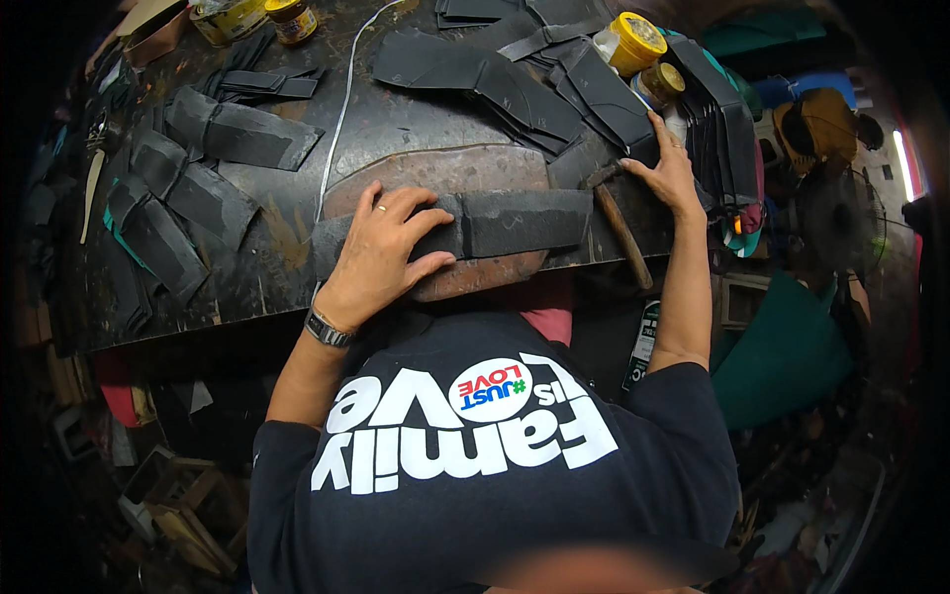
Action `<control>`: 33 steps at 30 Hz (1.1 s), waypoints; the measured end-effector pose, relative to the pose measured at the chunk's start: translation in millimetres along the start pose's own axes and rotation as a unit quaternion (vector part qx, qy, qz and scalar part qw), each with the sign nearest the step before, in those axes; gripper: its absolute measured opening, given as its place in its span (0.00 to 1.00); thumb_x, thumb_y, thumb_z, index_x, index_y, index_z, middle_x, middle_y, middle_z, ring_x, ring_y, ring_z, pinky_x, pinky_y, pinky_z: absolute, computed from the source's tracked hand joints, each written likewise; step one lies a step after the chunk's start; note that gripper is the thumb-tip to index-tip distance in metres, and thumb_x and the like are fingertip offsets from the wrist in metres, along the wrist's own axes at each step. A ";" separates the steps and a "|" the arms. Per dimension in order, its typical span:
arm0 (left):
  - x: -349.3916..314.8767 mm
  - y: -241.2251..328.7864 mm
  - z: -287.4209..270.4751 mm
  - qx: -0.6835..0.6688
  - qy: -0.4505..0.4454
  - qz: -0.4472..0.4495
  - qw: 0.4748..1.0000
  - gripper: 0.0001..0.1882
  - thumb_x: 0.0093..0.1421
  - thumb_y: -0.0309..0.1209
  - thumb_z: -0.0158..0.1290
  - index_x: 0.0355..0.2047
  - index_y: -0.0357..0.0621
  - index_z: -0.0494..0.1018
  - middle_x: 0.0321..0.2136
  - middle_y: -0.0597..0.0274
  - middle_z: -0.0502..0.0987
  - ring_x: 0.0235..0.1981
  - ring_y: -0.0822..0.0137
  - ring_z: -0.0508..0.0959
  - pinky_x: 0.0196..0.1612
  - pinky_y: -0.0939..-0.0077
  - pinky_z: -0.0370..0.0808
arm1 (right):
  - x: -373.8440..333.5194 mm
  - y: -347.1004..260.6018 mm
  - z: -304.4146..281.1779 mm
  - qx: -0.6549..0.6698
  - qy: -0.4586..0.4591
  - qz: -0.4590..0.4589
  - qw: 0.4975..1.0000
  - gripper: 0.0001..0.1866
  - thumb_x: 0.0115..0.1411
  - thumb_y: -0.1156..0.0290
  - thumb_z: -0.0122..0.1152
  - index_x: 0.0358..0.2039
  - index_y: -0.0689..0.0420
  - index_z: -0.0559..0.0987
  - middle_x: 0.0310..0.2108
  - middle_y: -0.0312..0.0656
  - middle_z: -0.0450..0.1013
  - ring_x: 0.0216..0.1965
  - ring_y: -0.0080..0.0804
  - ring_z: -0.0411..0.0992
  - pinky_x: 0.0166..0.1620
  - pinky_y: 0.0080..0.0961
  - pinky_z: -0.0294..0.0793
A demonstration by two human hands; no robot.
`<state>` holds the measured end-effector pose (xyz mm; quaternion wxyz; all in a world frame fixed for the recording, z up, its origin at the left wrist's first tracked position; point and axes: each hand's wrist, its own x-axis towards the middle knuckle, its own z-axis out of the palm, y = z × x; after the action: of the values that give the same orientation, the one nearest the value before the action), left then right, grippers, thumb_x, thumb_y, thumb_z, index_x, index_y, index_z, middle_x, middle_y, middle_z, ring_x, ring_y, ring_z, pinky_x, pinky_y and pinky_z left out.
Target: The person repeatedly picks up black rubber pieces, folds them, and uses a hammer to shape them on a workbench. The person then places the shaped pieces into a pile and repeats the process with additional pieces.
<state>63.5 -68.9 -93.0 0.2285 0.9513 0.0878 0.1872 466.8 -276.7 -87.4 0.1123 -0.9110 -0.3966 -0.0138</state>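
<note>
A long black strip (pixel 524 222) with a seam across it lies over a brown worn board (pixel 445 170) at the table's near edge. My left hand (pixel 381 243) rests on the strip's left part, fingers spread and bent, gripping nothing visible. Farther right, my right hand (pixel 668 173) reaches to the corner of a black folded panel (pixel 604 97), thumb and forefinger apart. Its thumb tip is close to the head of a wooden-handled hammer (pixel 623 238), which lies on the table beside the strip's right end. The other right fingers are partly hidden.
More black strips (pixel 247 134) lie in loose heaps on the left of the dark table (pixel 287 218). Black panels (pixel 475 84) are stacked at the back. A yellow-lidded tub (pixel 633 45) and a small jar (pixel 658 84) stand at right. A white cord (pixel 346 89) crosses the tabletop.
</note>
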 end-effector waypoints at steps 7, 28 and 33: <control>8.0 -3.0 8.5 -0.011 0.054 0.002 0.998 0.19 0.52 0.43 0.69 0.40 0.48 0.80 0.45 0.59 0.76 0.52 0.55 0.74 0.64 0.54 0.64 | 24.8 -80.2 -22.8 -0.083 0.218 -0.157 0.960 0.57 0.46 0.40 0.76 0.71 0.52 0.62 0.66 0.61 0.64 0.66 0.56 0.64 0.67 0.49 0.64; 3.0 -5.3 12.8 -0.024 0.070 -0.004 0.997 0.19 0.52 0.43 0.68 0.40 0.48 0.80 0.47 0.59 0.76 0.53 0.55 0.74 0.61 0.58 0.66 | 115.3 -130.9 26.7 0.690 -0.070 -0.087 0.715 0.34 0.64 0.51 0.60 0.63 0.63 0.71 0.49 0.53 0.79 0.48 0.39 0.79 0.56 0.35 0.77; 2.9 -4.5 12.7 -0.021 0.084 0.000 0.996 0.19 0.51 0.43 0.69 0.39 0.49 0.80 0.46 0.60 0.76 0.52 0.55 0.74 0.61 0.59 0.67 | 98.5 -110.2 -35.3 0.751 -0.058 -0.174 0.635 0.36 0.68 0.46 0.51 0.56 0.71 0.74 0.48 0.59 0.78 0.44 0.40 0.80 0.51 0.32 0.81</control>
<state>70.9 -69.3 -104.7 0.2401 0.9273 0.1026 0.2683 456.5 -140.7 -20.4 0.7299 -0.4257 -0.4268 0.3223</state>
